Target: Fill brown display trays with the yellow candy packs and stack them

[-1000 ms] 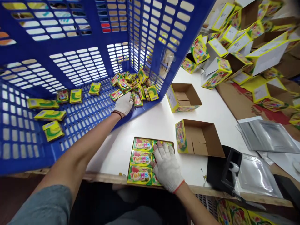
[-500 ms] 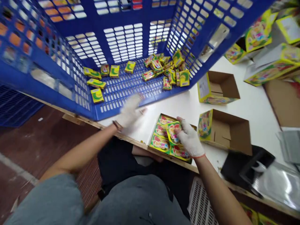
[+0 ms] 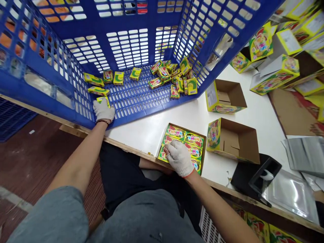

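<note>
Your L hand [image 3: 103, 112] half-hid a yellow pk [image 3: 102, 99] in the crate [image 3: 149, 110]; R hand [image 3: 179, 158] lay on boxed pks [image 3: 193, 139]; couldn't tell grips.

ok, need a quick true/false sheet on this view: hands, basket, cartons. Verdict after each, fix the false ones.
1. The left hand is at a small yellow box inside the blue basket. True.
2. The right hand is over the filled carton. True.
3. Both hands are without gloves. False: both wear white gloves.
4. Two open cartons stand inside the basket. False: they stand outside it, on the white table.
5. All the boxes in the basket lie in one heap. False: several lie apart from the heap, toward the basket's left end.
</note>
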`<state>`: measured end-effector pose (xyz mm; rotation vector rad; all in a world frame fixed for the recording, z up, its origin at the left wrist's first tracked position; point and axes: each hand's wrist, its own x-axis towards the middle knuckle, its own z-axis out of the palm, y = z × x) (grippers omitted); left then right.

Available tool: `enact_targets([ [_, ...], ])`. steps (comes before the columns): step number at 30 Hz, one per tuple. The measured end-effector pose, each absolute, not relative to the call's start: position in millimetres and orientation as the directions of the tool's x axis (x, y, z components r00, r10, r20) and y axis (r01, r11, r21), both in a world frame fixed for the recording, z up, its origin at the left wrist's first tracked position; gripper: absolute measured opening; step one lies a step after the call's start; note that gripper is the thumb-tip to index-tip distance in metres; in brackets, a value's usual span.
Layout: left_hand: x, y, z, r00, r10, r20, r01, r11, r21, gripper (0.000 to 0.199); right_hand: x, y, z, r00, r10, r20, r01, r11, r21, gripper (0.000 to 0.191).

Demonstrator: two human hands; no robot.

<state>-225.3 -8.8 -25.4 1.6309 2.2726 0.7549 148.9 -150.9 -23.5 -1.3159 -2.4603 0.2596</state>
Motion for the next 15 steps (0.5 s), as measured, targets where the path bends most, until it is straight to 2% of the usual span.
enact_targets([
  [3, -208.0, -13.5, -13.7, -0.527, 0.841, 0.119, 0.701, 0.351, 0.621, 0.049, 150.2, -151.5, -25.6, -0.497, 0.842, 0.21, 0.765, 0.54, -0.352, 0.026],
  [7, -167.8, -36.8, -3.9, -0.465, 0.885, 0.018, 0.572, 0.285, 0.769, 0.03, 154.0, -146.6, -21.4, -0.465, 0.862, 0.201, 0.626, 0.481, -0.614, 0.023],
  [8, -154.1, -44.7, -2.5, -0.422, 0.906, -0.037, 0.492, 0.264, 0.83, 0.032, 154.9, -144.7, -18.9, -0.419, 0.885, 0.202, 0.591, 0.434, -0.68, 0.023],
  [10, -124.5, -61.5, 1.4, -0.274, 0.944, -0.183, 0.196, 0.242, 0.95, 0.038, 155.7, -139.6, -11.4, -0.268, 0.945, 0.186, 0.539, 0.307, -0.785, 0.028],
  [12, -94.9, -77.5, 8.7, -0.051, 0.962, -0.269, -0.111, 0.262, 0.959, 0.043, 155.3, -132.0, -0.4, -0.121, 0.982, 0.146, 0.479, 0.187, -0.858, 0.038],
  [13, -81.1, -84.5, 13.7, 0.049, 0.962, -0.269, -0.174, 0.274, 0.946, 0.046, 155.2, -126.9, 6.2, -0.082, 0.988, 0.134, 0.448, 0.157, -0.88, 0.045],
  [15, -57.4, -94.7, 24.8, 0.185, 0.961, -0.207, -0.079, 0.225, 0.971, 0.047, 157.3, -114.6, 19.9, -0.097, 0.981, 0.168, 0.411, 0.193, -0.891, 0.056],
])
